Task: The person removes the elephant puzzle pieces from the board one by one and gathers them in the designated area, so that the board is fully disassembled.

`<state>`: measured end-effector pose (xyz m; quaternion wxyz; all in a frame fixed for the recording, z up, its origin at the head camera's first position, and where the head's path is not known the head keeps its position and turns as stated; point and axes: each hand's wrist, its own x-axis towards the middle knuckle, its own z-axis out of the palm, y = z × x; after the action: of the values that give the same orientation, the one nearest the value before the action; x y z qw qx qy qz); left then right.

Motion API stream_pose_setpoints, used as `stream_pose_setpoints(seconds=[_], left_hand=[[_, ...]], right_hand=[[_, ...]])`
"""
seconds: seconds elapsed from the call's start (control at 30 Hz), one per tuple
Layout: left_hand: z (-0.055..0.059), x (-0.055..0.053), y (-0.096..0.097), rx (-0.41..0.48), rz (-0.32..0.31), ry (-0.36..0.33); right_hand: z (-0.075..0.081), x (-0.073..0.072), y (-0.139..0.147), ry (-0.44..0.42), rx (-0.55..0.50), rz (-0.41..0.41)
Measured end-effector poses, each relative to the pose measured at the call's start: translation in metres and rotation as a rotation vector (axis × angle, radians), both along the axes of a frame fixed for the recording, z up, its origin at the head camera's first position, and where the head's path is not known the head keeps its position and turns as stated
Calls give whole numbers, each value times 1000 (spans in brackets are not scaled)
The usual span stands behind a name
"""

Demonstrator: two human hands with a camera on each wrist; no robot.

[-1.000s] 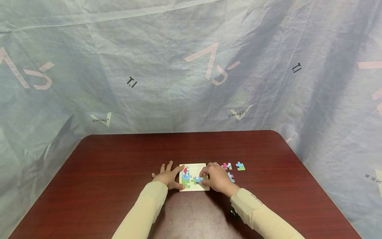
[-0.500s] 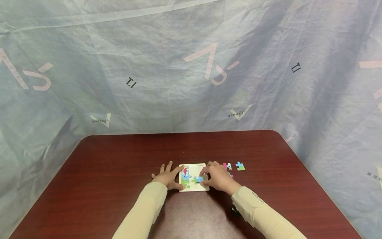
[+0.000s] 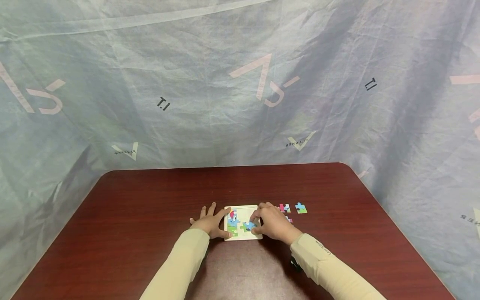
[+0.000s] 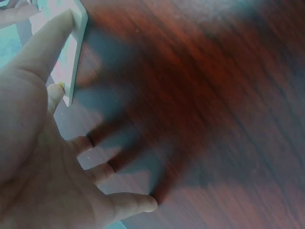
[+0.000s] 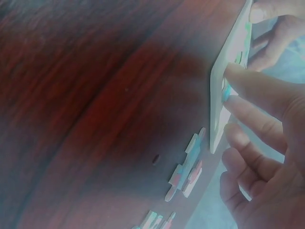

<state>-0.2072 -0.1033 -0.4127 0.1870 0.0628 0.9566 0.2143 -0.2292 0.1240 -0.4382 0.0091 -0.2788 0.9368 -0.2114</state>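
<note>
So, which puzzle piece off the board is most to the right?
The blue-and-green piece, lying apart; the pieces with pink are closer to the right hand.

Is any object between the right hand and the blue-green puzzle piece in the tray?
No, nothing visible: the right hand holds the blue-green piece between thumb and finger. Loose pieces lie outside the tray.

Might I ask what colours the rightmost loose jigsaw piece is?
The jigsaw piece is blue and green, clearest in the head view.

Left hand [image 4: 45, 162] spread: thumb [image 4: 40, 50] on board [image 4: 72, 52], 3 fingers [image 4: 133, 203] on table [image 4: 238, 143].
</note>
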Motion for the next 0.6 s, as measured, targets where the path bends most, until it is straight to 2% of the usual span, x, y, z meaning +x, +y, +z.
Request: stream_pose_setpoints(seconds=[0.6], left_hand=[[1, 0, 0, 1, 0, -10]], right_hand=[[9, -3, 11, 44, -35, 45]])
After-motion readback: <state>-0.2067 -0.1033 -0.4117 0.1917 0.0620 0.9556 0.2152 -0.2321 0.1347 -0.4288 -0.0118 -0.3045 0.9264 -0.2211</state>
